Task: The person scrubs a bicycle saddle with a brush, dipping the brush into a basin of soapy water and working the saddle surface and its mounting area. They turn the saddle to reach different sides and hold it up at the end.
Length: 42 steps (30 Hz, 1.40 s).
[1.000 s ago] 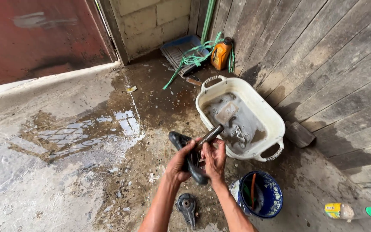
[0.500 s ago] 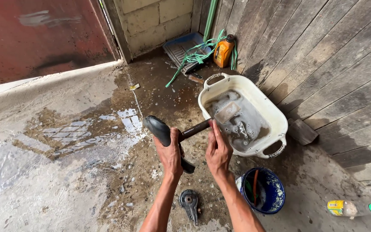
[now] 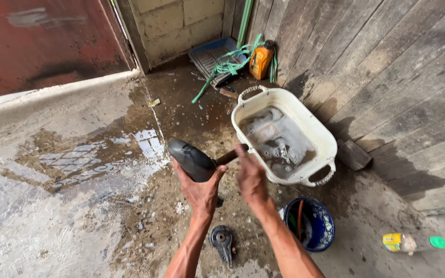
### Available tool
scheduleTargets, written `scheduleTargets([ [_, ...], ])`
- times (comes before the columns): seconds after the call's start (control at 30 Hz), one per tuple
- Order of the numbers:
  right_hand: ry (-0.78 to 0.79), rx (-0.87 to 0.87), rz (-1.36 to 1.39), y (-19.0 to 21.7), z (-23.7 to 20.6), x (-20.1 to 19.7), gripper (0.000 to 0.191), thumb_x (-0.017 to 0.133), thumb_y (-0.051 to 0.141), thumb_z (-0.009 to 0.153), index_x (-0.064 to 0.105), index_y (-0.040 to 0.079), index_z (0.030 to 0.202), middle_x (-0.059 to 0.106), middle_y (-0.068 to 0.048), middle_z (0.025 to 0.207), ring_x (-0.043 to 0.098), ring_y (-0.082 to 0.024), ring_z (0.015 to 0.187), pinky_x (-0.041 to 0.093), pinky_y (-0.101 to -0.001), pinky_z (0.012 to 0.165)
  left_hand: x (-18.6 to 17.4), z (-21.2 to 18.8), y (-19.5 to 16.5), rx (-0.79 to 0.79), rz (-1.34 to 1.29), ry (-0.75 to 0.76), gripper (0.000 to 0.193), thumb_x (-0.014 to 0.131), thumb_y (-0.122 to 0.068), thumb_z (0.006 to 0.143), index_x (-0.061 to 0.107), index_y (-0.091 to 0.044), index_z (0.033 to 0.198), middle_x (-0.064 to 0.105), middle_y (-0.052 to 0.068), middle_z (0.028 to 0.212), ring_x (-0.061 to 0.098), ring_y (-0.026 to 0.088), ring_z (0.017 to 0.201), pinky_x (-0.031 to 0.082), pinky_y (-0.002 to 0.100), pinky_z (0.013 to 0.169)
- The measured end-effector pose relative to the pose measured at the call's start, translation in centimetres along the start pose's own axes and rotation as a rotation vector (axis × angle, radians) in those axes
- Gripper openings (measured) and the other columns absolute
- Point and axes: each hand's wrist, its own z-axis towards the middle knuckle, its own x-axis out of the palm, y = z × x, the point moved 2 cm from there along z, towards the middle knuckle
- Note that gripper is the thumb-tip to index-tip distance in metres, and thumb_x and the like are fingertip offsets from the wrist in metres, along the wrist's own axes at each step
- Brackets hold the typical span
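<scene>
The floor [image 3: 52, 231] is rough concrete, wet and muddy, with a puddle left of the white tub [image 3: 312, 135]. Behind the tub stand a block wall [image 3: 181, 25] and a grey plank wall [image 3: 387, 56]; far left of it is a red door [image 3: 37, 41].

Compared with half a second earlier, the black part [image 3: 192, 160] sits a little lower and more level, and its handle end now points toward the tub's near rim. The left hand [image 3: 201, 191] grips it from below, fingers wrapped round its dark body. The right hand [image 3: 251, 177] has slid up beside the stem; it is blurred, so whether it is closed on the stem cannot be told. The part is held in the air just left of the tub.

The tub holds grey soapy water with foam and some submerged pieces. Below the tub, a blue bucket [image 3: 324, 232] holds thin tools, one with an orange handle. A small metal piece [image 3: 222, 242] lies on the floor left of the bucket. Behind the tub lie a blue tray [image 3: 208, 55], a green hose [image 3: 222, 69] and an orange bottle [image 3: 261, 59]. A wood block [image 3: 354, 154] rests right of the tub, and a yellow bottle [image 3: 398, 242] lies far right of the bucket.
</scene>
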Motion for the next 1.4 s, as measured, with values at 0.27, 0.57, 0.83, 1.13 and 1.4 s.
scheduleTargets([
  [0.27,0.256,-0.722,-1.14,0.2,-0.5,0.8,0.085,0.005,0.05,0.107,0.054,-0.005,0.148,0.051,-0.01,0.064,0.049,-0.014,0.046,0.034,-0.0281,0.032,0.1,0.7,3.0,0.041,0.006,-0.088,0.131,0.087,-0.068,0.059,0.028,-0.003,0.156,0.058,0.019,0.132,0.064,0.03,0.114,0.058,0.047,0.096],
  [0.57,0.273,-0.813,-0.837,0.2,0.1,0.4,0.058,0.009,0.055,0.115,0.044,0.018,0.086,0.038,0.0,0.061,0.045,-0.008,0.048,0.062,-0.0361,0.073,0.0,0.6,2.6,0.03,-0.139,-0.039,0.107,0.087,-0.066,0.061,0.046,-0.004,0.137,0.061,0.011,0.118,0.066,0.026,0.107,0.059,0.04,0.092],
  [0.83,0.204,-0.774,-1.212,2.2,-0.5,1.7,0.07,0.036,0.009,0.079,0.058,0.004,0.145,0.055,-0.006,0.054,0.049,-0.013,0.04,0.037,-0.0302,0.026,0.7,0.6,2.8,-0.238,-0.422,-0.008,0.085,0.085,-0.056,0.07,0.049,-0.004,0.128,0.059,0.008,0.097,0.059,0.02,0.078,0.054,0.038,0.066],
  [1.13,0.258,-0.915,-1.227,3.2,-1.1,1.6,0.051,0.045,0.002,0.1,0.05,0.007,0.15,0.073,-0.013,0.091,0.059,-0.015,0.053,0.048,-0.024,0.037,1.2,0.9,2.1,-0.381,-0.512,-0.023,0.071,0.081,-0.046,0.076,0.046,-0.005,0.122,0.059,0.007,0.086,0.057,0.018,0.063,0.051,0.033,0.052],
  [1.4,0.262,-0.829,-1.198,2.4,0.1,0.1,0.049,0.033,0.019,0.106,0.052,0.004,0.149,0.067,-0.006,0.077,0.049,-0.01,0.044,0.037,-0.0227,0.03,1.5,1.0,1.5,-0.275,-0.412,-0.001,0.074,0.082,-0.047,0.078,0.049,-0.005,0.129,0.062,0.005,0.093,0.064,0.014,0.072,0.061,0.031,0.062],
])
